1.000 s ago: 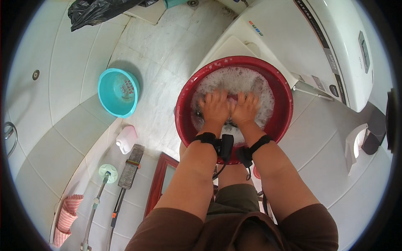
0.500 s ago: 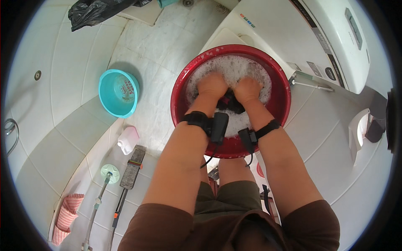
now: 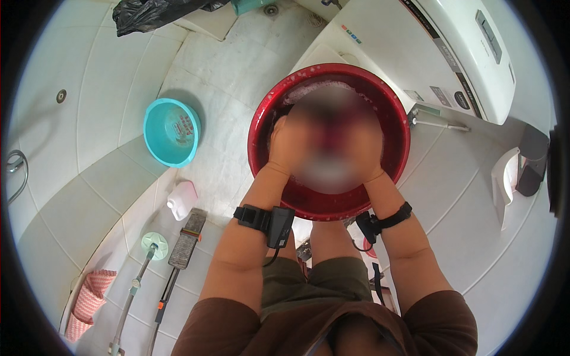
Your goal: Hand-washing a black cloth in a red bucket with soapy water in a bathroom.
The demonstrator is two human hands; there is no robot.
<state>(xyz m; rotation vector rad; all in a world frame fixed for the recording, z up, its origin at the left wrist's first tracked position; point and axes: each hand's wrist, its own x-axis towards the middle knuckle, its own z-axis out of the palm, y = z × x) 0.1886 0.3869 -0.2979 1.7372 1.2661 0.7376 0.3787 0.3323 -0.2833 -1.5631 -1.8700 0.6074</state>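
A red basin (image 3: 256,127) with soapy water stands in front of my legs. Both my hands are inside its rim. My left hand (image 3: 288,145) is on the left side, its thumb side showing but the fingers lost in a blurred patch. Across from it, my right hand (image 3: 369,151) is on the right side, its fingers smeared too. Between them something dark and magenta (image 3: 329,133) shows only as a blur; its kind and the hands' hold on it cannot be made out. White suds (image 3: 309,90) cling along the far inner wall.
A white washing machine (image 3: 409,56) stands beyond the basin to the right. On the left are a turquoise basin (image 3: 171,133), a pinkish plastic jug (image 3: 182,199), a flat mop (image 3: 187,246), another pole (image 3: 139,276) and a pink cloth (image 3: 92,305). A black plastic bag (image 3: 157,15) hangs at far left.
My hands have come up toward me and moved apart, from close together in the suds on a dark cloth. The forearms have drawn back nearer my body.
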